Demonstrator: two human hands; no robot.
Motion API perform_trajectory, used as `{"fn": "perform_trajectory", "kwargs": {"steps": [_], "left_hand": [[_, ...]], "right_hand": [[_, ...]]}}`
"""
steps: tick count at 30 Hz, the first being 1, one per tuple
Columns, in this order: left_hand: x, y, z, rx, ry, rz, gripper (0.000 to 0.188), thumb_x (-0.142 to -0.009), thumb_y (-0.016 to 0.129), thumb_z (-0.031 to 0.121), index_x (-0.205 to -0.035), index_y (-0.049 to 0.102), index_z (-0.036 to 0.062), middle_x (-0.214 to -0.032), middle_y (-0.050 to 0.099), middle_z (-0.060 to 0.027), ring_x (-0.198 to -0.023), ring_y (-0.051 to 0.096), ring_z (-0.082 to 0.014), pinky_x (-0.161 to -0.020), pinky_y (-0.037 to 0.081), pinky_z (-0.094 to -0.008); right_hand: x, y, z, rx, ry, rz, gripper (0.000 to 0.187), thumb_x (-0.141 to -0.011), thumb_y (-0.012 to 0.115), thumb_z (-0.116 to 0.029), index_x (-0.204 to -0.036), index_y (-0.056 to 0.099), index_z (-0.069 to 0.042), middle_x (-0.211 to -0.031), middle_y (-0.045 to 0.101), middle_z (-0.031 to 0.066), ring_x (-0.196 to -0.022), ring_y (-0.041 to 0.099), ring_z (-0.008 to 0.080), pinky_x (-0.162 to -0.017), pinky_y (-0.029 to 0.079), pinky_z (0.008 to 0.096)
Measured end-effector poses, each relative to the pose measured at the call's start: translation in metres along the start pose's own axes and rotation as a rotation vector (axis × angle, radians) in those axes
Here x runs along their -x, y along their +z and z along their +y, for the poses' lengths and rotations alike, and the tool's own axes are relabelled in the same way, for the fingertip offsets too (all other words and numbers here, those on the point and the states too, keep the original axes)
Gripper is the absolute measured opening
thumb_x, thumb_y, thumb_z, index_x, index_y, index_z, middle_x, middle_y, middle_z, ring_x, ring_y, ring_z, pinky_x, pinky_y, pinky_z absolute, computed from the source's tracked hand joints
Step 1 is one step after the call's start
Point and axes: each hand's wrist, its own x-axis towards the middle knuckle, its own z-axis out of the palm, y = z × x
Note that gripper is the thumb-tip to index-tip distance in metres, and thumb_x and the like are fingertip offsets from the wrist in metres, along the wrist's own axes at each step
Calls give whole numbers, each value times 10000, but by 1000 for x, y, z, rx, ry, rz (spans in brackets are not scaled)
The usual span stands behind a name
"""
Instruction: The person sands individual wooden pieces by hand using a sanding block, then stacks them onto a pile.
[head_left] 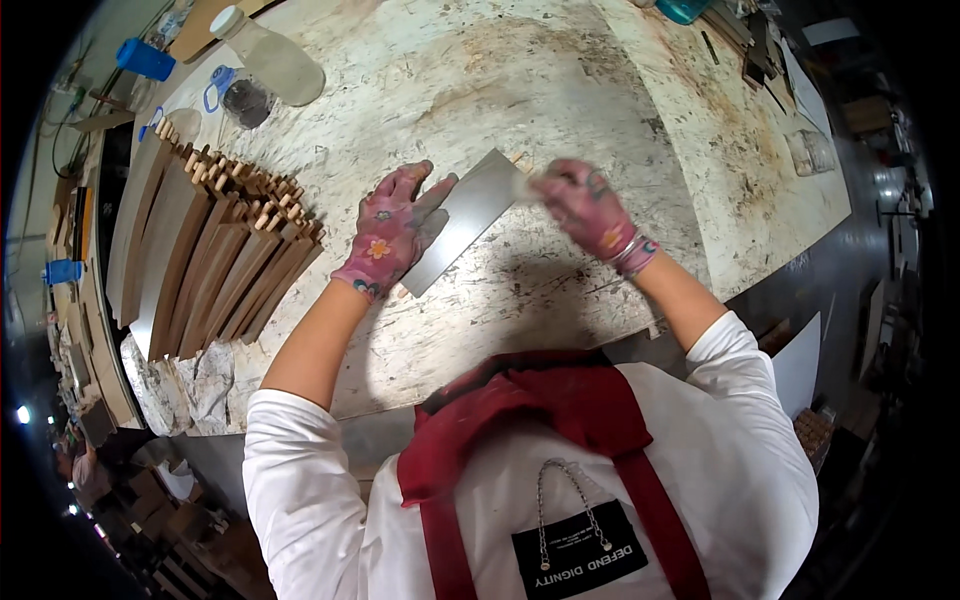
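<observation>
A flat grey rectangular board [470,215] lies slantwise on the worktable, with a small wooden dowel showing at its far end. My left hand [388,230], in a pink flowered glove, grips the board's left edge, some fingers lying over its face. At the far right corner, my right hand [590,212], in a matching glove, is closed in a pinch and slightly smeared by motion. Between its fingertips is a small whitish thing too blurred to name. To the left stand stacked curved brown wooden pieces [185,250], with several pale dowels [235,180] sticking from their ends.
The worktable [420,90] has a scuffed, paint-stained white top. A large cloudy bottle [275,62] and a smaller dark-filled bottle [245,103] stand at the far left, near a blue cup [145,60]. A clear container [810,152] and wood scraps [757,55] lie at the far right.
</observation>
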Motion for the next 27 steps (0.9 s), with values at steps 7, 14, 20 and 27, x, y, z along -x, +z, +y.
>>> {"fn": "perform_trajectory", "kwargs": {"steps": [7, 14, 20, 27], "left_hand": [[1, -4, 11, -113, -7, -12, 427, -891, 637, 244, -1316, 658, 216, -1400, 528, -104, -1247, 513, -343, -1018, 442, -457], [-4, -3, 10, 67, -22, 8, 431, -875, 640, 128, -1305, 656, 165, -1374, 544, -148, -1229, 526, -360, -984, 481, -440], [2, 1, 18, -277, 1, 82, 502, -868, 676, 190, -1355, 580, 117, -1410, 517, -146, -1291, 478, -372, -1057, 397, -471], [0, 73, 109, -35, -80, 60, 591, -873, 648, 404, -1371, 551, 101, -1455, 478, -164, -1404, 386, -347, -1171, 235, -542]], "right_hand": [[-24, -31, -4, -317, 475, 12, 370, -908, 651, -224, -1248, 641, -79, -1148, 620, 169, -1083, 616, 326, -962, 495, 377], [-58, -1, -20, -344, 482, -85, 391, -890, 651, -251, -1227, 638, -53, -1127, 611, 205, -1067, 617, 378, -968, 488, 395], [4, -59, -22, -378, 363, -276, 413, -887, 653, -267, -1195, 644, 9, -1210, 628, 205, -1124, 610, 337, -995, 473, 376], [-48, -51, -53, -522, 105, -142, 385, -899, 650, -203, -1232, 624, -12, -1165, 622, 167, -1070, 616, 311, -959, 482, 383]]}}
